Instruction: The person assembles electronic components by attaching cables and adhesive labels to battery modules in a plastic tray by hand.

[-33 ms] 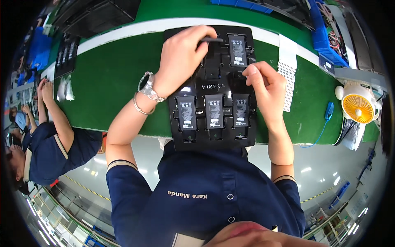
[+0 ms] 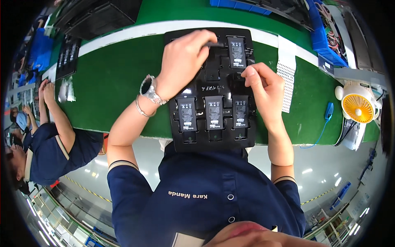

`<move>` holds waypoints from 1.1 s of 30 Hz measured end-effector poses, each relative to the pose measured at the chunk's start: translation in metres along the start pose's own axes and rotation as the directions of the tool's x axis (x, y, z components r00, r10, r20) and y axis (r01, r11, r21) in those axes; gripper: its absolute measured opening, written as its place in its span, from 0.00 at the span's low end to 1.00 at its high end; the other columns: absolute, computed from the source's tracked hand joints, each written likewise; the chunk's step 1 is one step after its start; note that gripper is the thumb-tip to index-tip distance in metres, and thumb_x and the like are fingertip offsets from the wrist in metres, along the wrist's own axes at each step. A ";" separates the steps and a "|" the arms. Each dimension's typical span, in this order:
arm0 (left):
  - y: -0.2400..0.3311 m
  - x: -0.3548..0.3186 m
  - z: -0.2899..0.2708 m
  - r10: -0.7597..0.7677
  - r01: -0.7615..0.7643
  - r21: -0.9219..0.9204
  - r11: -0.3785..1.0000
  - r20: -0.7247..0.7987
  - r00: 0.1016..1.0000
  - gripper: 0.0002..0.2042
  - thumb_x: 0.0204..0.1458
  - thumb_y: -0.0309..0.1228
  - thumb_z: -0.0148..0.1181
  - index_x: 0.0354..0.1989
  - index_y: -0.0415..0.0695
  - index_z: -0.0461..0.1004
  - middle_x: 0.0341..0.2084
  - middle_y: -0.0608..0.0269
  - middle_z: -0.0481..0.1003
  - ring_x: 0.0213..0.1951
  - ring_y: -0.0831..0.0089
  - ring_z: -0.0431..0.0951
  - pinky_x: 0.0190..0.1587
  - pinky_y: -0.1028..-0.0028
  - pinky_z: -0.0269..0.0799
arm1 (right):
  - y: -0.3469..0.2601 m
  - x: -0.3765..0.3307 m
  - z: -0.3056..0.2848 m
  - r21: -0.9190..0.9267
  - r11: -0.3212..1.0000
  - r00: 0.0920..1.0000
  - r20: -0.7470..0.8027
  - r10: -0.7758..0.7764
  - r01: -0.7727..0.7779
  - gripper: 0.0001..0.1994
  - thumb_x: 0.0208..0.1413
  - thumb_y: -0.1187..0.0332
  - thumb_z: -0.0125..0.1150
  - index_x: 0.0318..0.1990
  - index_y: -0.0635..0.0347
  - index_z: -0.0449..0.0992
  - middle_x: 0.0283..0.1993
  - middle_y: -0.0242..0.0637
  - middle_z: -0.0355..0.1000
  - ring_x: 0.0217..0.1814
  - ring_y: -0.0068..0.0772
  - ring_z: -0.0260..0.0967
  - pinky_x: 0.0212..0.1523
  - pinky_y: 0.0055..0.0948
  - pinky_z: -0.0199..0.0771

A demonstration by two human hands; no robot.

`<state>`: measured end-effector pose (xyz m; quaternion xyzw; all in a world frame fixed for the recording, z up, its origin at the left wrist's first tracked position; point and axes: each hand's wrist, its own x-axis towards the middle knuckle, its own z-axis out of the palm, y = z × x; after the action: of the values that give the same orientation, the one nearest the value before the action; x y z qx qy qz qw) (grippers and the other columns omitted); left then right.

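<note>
A black moulded tray [image 2: 181,142] lies on the green mat [image 2: 115,82] in front of me. Three flat black cells [image 2: 214,113] fill its near row, and one more cell [image 2: 237,52] sits in the far right pocket. My left hand [image 2: 183,61], with a watch and a bracelet at the wrist, is over the tray's far row, fingers pinched on a thin dark strip [image 2: 214,43]. My right hand [image 2: 265,88] rests on the tray's right side, fingertips pressed together at the dark middle-right pocket [image 2: 236,80]. What they grip there is hidden.
A white perforated sheet [image 2: 288,70] lies right of the tray, then a blue cable [image 2: 328,112] and a small white and orange fan [image 2: 358,107]. Blue bins [image 2: 325,37] and black trays [image 2: 98,16] stand at the back. A co-worker [image 2: 49,148] sits at the left.
</note>
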<state>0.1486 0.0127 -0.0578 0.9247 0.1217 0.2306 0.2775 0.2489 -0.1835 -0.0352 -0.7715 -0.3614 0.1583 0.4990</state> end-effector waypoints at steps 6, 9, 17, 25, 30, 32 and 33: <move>0.007 -0.028 0.013 0.184 -0.194 0.120 0.974 0.090 0.979 0.13 0.46 0.22 0.62 0.41 0.43 0.70 0.48 0.62 0.76 0.55 0.60 0.73 0.56 0.61 0.70 | -0.005 -0.003 0.000 0.053 0.998 0.999 0.004 -0.033 0.032 0.10 0.59 0.67 0.59 0.32 0.67 0.76 0.20 0.33 0.70 0.19 0.15 0.64 0.21 0.19 0.61; 0.003 -0.028 0.014 0.118 -0.118 -0.012 0.993 0.138 0.983 0.12 0.48 0.22 0.61 0.42 0.42 0.70 0.47 0.63 0.76 0.55 0.62 0.73 0.57 0.61 0.70 | -0.010 -0.004 -0.001 0.030 0.999 0.999 0.027 -0.032 0.031 0.11 0.59 0.66 0.59 0.31 0.67 0.76 0.20 0.34 0.70 0.19 0.17 0.65 0.21 0.20 0.63; -0.006 -0.026 0.009 0.176 -0.190 0.099 0.977 0.135 0.975 0.11 0.51 0.23 0.60 0.43 0.43 0.71 0.47 0.65 0.77 0.55 0.62 0.74 0.63 0.55 0.61 | -0.009 -0.003 0.000 0.001 1.000 0.998 0.063 -0.016 0.015 0.10 0.59 0.67 0.59 0.32 0.66 0.76 0.21 0.36 0.71 0.19 0.19 0.65 0.21 0.21 0.63; 0.032 -0.027 -0.014 -0.180 0.324 -0.510 0.797 0.312 0.933 0.08 0.51 0.25 0.62 0.38 0.39 0.72 0.35 0.65 0.75 0.43 0.78 0.74 0.52 0.73 0.68 | -0.006 -0.009 0.009 0.051 0.989 0.981 0.132 -0.142 0.136 0.07 0.57 0.70 0.60 0.31 0.64 0.75 0.23 0.37 0.70 0.19 0.30 0.68 0.20 0.27 0.64; 0.036 -0.030 -0.017 -0.154 0.376 -0.645 0.665 0.373 0.915 0.07 0.54 0.27 0.62 0.35 0.40 0.70 0.31 0.69 0.72 0.40 0.80 0.72 0.50 0.74 0.68 | -0.008 -0.011 0.012 0.027 0.968 0.955 0.164 -0.249 0.248 0.04 0.55 0.71 0.61 0.32 0.63 0.75 0.24 0.37 0.71 0.18 0.31 0.67 0.19 0.28 0.64; 0.037 -0.032 -0.016 -0.145 0.399 -0.700 0.593 0.394 0.908 0.07 0.55 0.27 0.62 0.34 0.41 0.69 0.32 0.71 0.72 0.39 0.82 0.71 0.48 0.75 0.68 | -0.008 -0.011 0.013 0.015 0.963 0.948 0.173 -0.268 0.270 0.04 0.55 0.72 0.61 0.32 0.63 0.75 0.24 0.36 0.70 0.18 0.31 0.67 0.19 0.28 0.64; 0.038 -0.033 -0.016 -0.147 0.397 -0.699 0.595 0.391 0.908 0.07 0.55 0.27 0.62 0.34 0.41 0.69 0.32 0.71 0.72 0.39 0.82 0.71 0.48 0.75 0.68 | -0.007 -0.011 0.014 0.011 0.959 0.944 0.172 -0.281 0.283 0.04 0.55 0.72 0.61 0.32 0.63 0.75 0.24 0.36 0.70 0.18 0.32 0.67 0.19 0.28 0.64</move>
<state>0.1160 -0.0224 -0.0367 0.7124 0.1117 0.0748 0.6888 0.2301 -0.1810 -0.0367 -0.6988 -0.5108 0.1485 0.4782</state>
